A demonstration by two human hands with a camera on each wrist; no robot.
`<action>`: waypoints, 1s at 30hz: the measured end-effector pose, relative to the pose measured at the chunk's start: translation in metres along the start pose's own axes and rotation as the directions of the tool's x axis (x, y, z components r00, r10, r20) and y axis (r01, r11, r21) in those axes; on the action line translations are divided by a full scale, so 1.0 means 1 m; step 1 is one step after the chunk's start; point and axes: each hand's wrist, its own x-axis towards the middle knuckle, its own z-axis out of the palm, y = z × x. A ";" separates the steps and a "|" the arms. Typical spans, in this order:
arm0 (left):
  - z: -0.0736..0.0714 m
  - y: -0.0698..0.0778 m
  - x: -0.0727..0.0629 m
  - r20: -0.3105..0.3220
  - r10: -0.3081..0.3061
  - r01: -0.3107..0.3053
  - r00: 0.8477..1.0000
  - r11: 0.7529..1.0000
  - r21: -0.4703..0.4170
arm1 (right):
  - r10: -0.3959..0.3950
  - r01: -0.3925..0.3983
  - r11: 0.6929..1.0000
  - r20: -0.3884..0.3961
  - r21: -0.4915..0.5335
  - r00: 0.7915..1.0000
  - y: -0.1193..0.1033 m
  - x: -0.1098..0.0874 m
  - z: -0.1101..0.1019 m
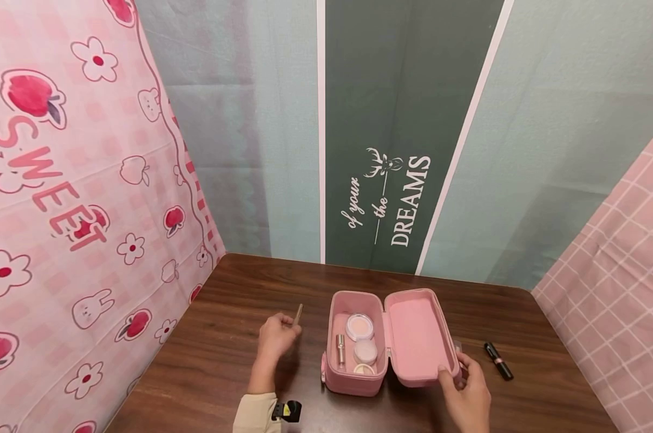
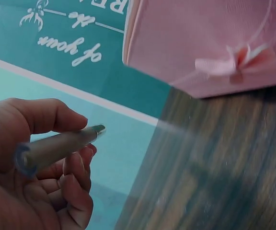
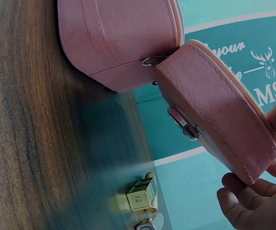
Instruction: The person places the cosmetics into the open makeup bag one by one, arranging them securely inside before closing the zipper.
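A pink cosmetic case [image 1: 353,383] stands unzipped on the table. Its lid [image 1: 421,337] is folded out to the right. Inside lie a gold lipstick tube [image 1: 341,349], a round compact [image 1: 360,327] and two other round containers, one a pale jar [image 1: 365,350]. Left of the case, my left hand [image 1: 278,337] pinches a slim tan tube [image 2: 56,149] between thumb and fingers, above the tabletop. My right hand [image 1: 467,394] grips the lid by its outer corner, thumb on the rim. In the right wrist view, the fingers [image 3: 241,201] curl under that corner.
A black tube with a pink band [image 1: 498,361] lies on the wooden table [image 1: 207,361], right of the lid. Beyond the lid, the right wrist view shows small gold-toned cosmetics [image 3: 140,199], partly blurred. Printed cloths [image 1: 380,90] hang behind and at both sides. A pink bow [image 2: 237,62] decorates the case.
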 end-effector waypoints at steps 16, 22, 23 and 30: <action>0.012 0.031 -0.003 -0.006 0.046 -0.047 0.999 0.996 -0.082 | -0.032 0.032 0.999 -0.023 0.006 0.999 0.002 0.000 0.000; 0.015 0.039 -0.002 0.041 0.051 -0.046 0.998 0.993 -0.109 | -0.043 0.043 0.999 -0.026 0.003 0.999 0.001 0.000 0.000; 0.015 0.040 -0.002 0.047 0.052 -0.046 0.998 0.993 -0.111 | -0.044 0.044 0.999 -0.026 0.004 0.999 0.001 0.000 0.000; 0.023 0.047 -0.001 0.074 0.054 -0.045 0.996 0.992 -0.120 | -0.039 0.039 0.999 -0.025 0.004 0.999 0.000 -0.001 0.000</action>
